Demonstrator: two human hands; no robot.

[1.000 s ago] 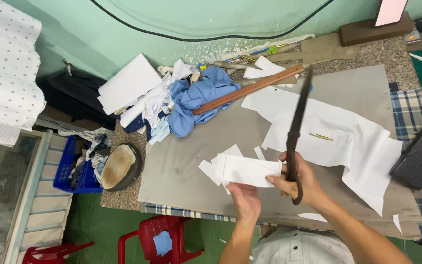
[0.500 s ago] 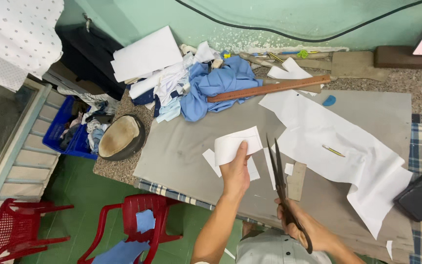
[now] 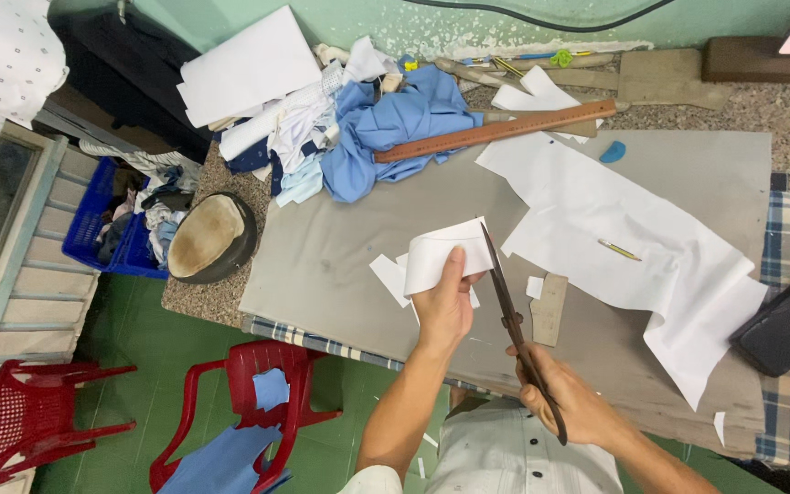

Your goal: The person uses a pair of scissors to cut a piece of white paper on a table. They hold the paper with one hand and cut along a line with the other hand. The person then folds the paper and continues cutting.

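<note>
Head view: the left hand (image 3: 443,306) has its grip closed on a white paper piece (image 3: 441,253) above the grey surface (image 3: 340,247), and the right hand (image 3: 567,402) grips dark scissors (image 3: 512,322) whose tip meets that paper. The surface also carries a big white sheet (image 3: 633,247), a wooden ruler (image 3: 496,130) and blue cloth (image 3: 386,137); red plastic chairs (image 3: 258,402) stand on the green floor (image 3: 157,384)

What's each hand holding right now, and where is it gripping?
The left hand pinches a white paper piece at its lower edge. The right hand grips the dark scissors by the handles, blades at the paper's right edge.

Green floor (image 3: 185,384), red plastic chairs (image 3: 258,402)
</note>
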